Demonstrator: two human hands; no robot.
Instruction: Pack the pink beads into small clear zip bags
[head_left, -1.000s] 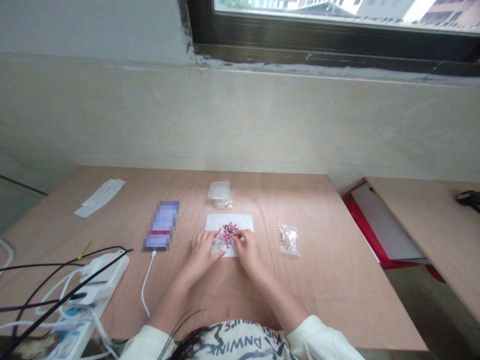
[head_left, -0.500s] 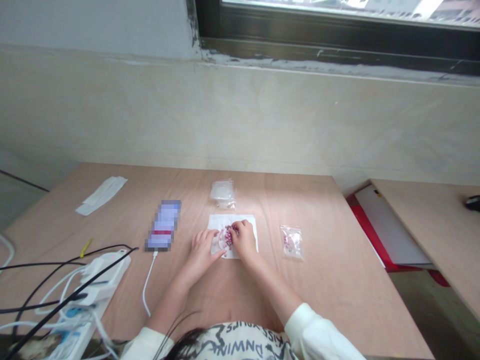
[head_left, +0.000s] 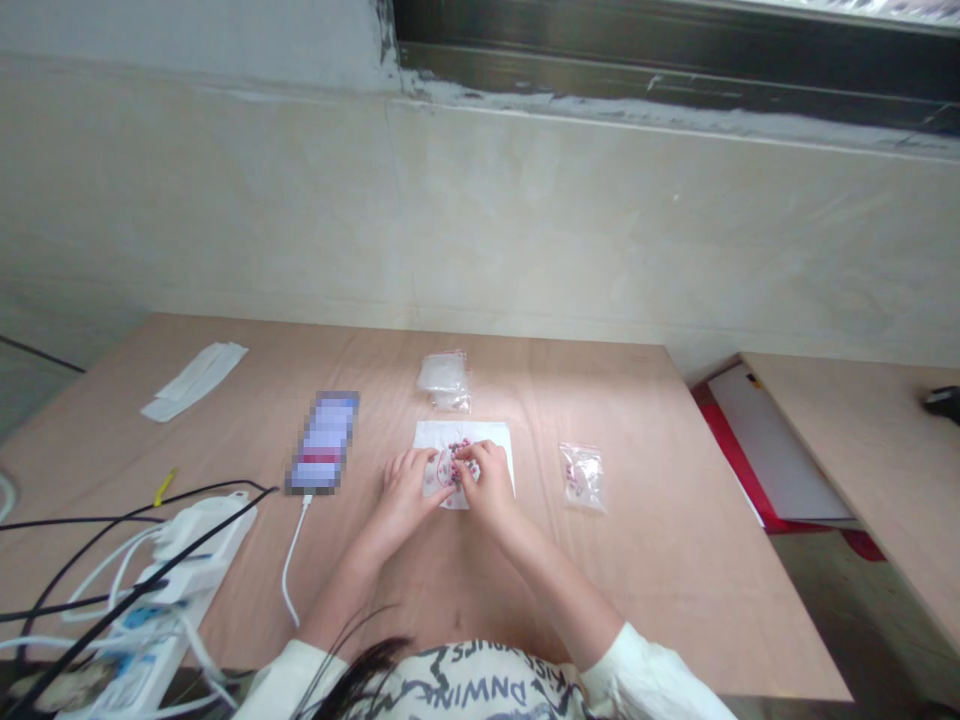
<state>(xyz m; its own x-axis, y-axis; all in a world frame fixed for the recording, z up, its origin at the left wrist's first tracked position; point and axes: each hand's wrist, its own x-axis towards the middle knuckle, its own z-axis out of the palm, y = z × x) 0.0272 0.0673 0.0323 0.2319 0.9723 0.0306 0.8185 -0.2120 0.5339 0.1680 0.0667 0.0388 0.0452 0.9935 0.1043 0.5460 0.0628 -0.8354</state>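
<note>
A white sheet (head_left: 499,433) lies on the table with small pink and dark red bead-like pieces (head_left: 454,468) gathered at its middle. My left hand (head_left: 407,492) rests over the sheet's left edge, thumb and fingers apart, holding nothing that shows. Near its fingertips a thin pink curved line (head_left: 439,468) shows on the sheet. From the right, my right hand (head_left: 489,482) bends down over the pieces, thumb and forefinger close together among them. Whatever is between those fingertips is too small to make out.
Behind the sheet lie clear plastic bags (head_left: 444,377); another bag with pink pieces (head_left: 583,477) is to the right. On the left are a phone (head_left: 324,442) on a white cable, a folded white strip (head_left: 196,381) and a power strip (head_left: 196,555) with tangled cords.
My right thumb and forefinger have drawn closer together and shifted slightly left over the pieces. My left hand stays at the sheet's edge. The camera view has tilted slightly down.
</note>
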